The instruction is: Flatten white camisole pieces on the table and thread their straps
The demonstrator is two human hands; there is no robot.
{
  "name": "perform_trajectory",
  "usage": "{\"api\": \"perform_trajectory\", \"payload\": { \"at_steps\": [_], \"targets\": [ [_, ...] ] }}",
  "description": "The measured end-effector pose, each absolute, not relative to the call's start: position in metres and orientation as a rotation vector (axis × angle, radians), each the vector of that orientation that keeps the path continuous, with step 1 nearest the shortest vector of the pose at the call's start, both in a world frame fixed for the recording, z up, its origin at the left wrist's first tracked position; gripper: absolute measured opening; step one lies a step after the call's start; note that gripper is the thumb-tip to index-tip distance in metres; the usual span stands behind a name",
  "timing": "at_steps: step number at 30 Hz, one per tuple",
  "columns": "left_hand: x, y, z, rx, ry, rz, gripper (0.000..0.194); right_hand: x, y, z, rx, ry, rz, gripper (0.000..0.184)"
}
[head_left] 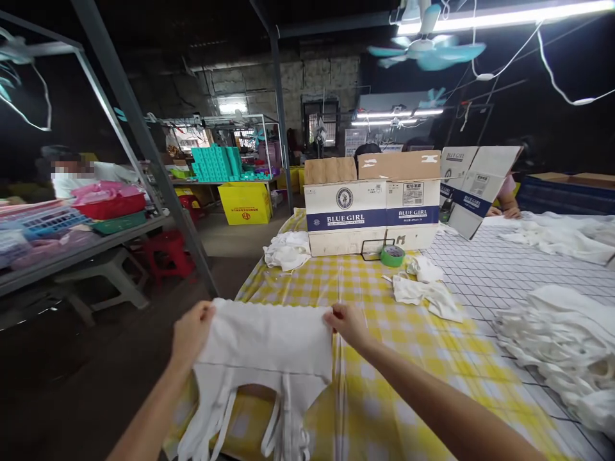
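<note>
A white strappy bra top (269,336) is stretched out flat between my two hands above the near edge of the table. My left hand (192,330) pinches one upper corner of its band. The opposite corner is pinched by my right hand (350,325). The scalloped band edge runs along the top, and the thin straps hang down toward me. Under and beyond the garment lies a yellow checked tablecloth (379,378).
Cardboard box panels (369,205) stand at the table's back, with green tape (393,255) before them. White garments lie in a pile (567,346) at right, a heap (287,250) at left and loose pieces (425,291). A metal post (158,166) rises left; people sit farther off.
</note>
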State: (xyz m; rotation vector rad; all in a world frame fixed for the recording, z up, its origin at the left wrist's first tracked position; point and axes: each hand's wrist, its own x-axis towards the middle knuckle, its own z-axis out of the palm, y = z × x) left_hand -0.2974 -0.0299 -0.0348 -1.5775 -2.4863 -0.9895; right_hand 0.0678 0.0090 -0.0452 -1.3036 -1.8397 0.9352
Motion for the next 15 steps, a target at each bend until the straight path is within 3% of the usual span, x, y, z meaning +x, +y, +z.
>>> {"api": "perform_trajectory", "payload": {
  "at_steps": [5, 15],
  "targets": [
    [-0.273, -0.002, -0.084, -1.543, -2.57, -0.632, 0.033, 0.056, 0.036, -0.11, -1.471, -1.803, 0.786, 0.023],
    [-0.27, 0.009, -0.09, -1.597, -2.381, -0.042, 0.038, 0.047, 0.065, -0.14, -1.535, -1.788, 0.62, 0.021]
  ]
}}
